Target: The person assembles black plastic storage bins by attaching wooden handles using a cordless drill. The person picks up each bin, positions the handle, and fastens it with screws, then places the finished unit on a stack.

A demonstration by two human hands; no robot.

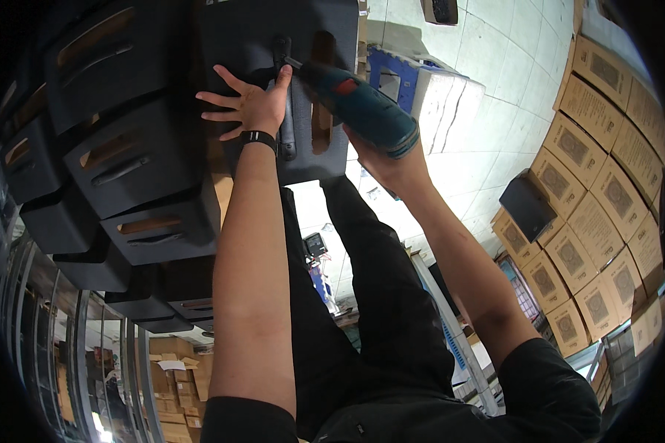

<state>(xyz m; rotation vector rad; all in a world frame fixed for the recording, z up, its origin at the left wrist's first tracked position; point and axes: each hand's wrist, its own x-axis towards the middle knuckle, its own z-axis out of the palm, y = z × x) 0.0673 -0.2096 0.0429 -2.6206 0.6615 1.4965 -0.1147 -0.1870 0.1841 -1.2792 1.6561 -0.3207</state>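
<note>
In front of me is a black box [229, 37] that looks like a speaker cabinet, with a long slot [322, 129] cut in its face. A black strap-like handle [288, 122] lies beside the slot. My left hand [253, 107] is spread open over the box, its thumb at the handle. A teal cordless drill driver [369, 111] is in my right hand [395, 166], whose fingers are mostly hidden. The driver's bit points at the upper end of the handle; whether it touches a screw is too small to tell.
Similar black boxes [125, 155] with slots and handles are stacked on my left. A blue plastic stool [391, 70] and a white block [451, 103] stand beyond the driver. Cardboard cartons [598, 177] form a wall at right, with a black panel [528, 205] against them.
</note>
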